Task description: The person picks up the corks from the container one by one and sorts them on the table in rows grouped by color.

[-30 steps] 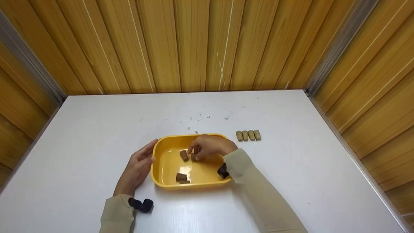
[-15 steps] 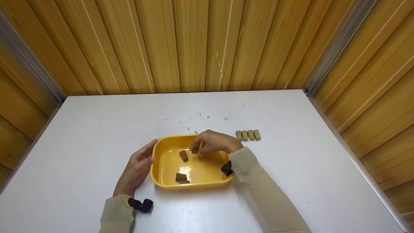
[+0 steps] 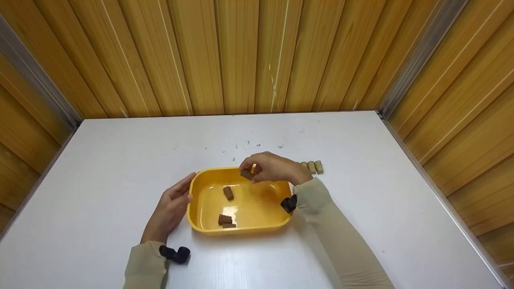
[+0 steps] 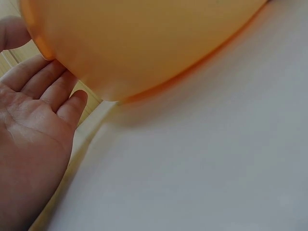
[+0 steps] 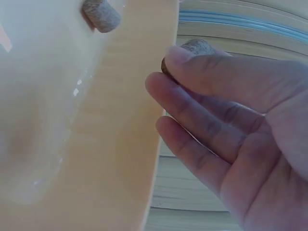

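My right hand [image 3: 277,167] holds a brown cork [image 3: 247,174] between thumb and fingertips, just over the far rim of a yellow plastic tray [image 3: 257,230]. In the right wrist view the thumb presses on this cork [image 5: 197,46], and the lower fingers extend beside the rim. My left hand [image 3: 172,208] rests against the tray's left outer wall, thumb tip at the rim; its fingers [image 4: 57,89] look nearly straight in the left wrist view. Inside the tray, one brown cork [image 3: 228,193] lies near the middle. Two more brown corks [image 3: 225,219] lie by the near wall, one partly hidden.
Several lighter corks [image 3: 312,167] lie in a row right of the tray, partly hidden behind my right hand. The white table [image 3: 120,160] carries small dark marks [image 3: 248,143] beyond the tray. Wood-patterned panels [image 3: 237,56] stand at the back and both sides.
My right hand has lifted one brown cork from the tray floor, up and toward the far rim. It now covers part of the light cork row. The left hand and tray have stayed put.
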A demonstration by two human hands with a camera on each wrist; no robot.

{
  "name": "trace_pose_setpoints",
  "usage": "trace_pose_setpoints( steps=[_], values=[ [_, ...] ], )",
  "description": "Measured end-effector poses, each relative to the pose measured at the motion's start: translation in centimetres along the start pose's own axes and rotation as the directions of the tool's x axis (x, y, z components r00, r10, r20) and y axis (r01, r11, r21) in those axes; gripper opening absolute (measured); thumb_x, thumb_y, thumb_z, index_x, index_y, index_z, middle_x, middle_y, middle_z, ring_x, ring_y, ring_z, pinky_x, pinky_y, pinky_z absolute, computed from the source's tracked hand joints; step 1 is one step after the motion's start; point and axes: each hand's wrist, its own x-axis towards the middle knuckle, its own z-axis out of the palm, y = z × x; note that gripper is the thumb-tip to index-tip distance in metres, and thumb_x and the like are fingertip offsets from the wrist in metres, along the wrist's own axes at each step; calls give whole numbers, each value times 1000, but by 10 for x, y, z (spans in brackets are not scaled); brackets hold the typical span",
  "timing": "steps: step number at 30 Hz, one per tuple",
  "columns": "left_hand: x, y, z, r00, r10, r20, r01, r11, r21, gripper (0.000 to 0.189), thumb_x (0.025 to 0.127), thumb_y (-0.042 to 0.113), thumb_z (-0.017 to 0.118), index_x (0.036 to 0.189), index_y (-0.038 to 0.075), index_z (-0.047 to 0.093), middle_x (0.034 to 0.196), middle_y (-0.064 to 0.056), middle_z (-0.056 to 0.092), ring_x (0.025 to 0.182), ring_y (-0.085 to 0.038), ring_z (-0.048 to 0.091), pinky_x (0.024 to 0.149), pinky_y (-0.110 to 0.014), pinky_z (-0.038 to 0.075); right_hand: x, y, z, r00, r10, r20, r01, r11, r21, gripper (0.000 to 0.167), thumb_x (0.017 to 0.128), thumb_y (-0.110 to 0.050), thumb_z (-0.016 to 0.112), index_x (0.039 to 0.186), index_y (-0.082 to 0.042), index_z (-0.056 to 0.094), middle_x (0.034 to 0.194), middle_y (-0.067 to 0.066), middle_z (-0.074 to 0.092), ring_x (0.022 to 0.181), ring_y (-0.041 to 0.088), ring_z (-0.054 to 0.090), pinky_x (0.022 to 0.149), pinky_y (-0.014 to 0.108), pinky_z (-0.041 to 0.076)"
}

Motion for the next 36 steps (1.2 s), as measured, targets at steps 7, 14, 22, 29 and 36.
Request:
trace_pose_setpoints(
  steps=[7, 14, 22, 29, 36],
  values=[
    [0, 0, -1, 1000, -3, 3, 3, 1000, -2, 60, 92, -8, 45, 149, -2, 27, 156, -18, 27, 136, -8, 43, 113, -24, 33, -15, 9, -13, 987, -110, -118, 103, 993, -60, 33, 85, -7, 71, 117, -6, 64, 114, 8, 62, 109, 25, 62, 96, 41, 53],
    [-2, 0, -1, 1000, -14, 0, 14, 1000, -16, 60, 92, -8, 47, 149, -1, 28, 156, -17, 29, 136, -8, 43, 112, -23, 33, -33, 26, -18, 973, -90, -210, 86, 996, -28, 37, 84, -13, 73, 119, -6, 64, 115, 8, 65, 110, 29, 60, 96, 48, 53],
    [0, 0, -1, 1000, -16, -1, 16, 1000, -5, 61, 92, -6, 48, 149, -1, 28, 156, -16, 28, 136, -7, 42, 112, -22, 34, -52, 42, -17, 946, -69, -316, 69, 998, -10, 41, 84, -17, 73, 122, -6, 63, 118, 8, 65, 109, 29, 60, 97, 43, 52],
    [0, 0, 1, 999, -16, -31, 15, 1000, -17, 61, 91, -9, 49, 148, -2, 30, 155, -16, 31, 134, -8, 45, 111, -22, 37, -65, 62, -8, 914, -82, -398, 80, 997, -23, 42, 84, -19, 73, 123, -5, 63, 119, 8, 64, 109, 32, 61, 93, 46, 54],
    [0, 1, 2, 1000, -18, -13, 18, 1000, -19, 60, 92, -7, 49, 148, -1, 29, 155, -16, 31, 135, -8, 44, 111, -22, 35, -79, 79, 1, 866, -69, -496, 66, 998, -23, 40, 83, -19, 74, 120, -6, 65, 117, 8, 63, 104, 30, 59, 89, 45, 55]
  ],
)
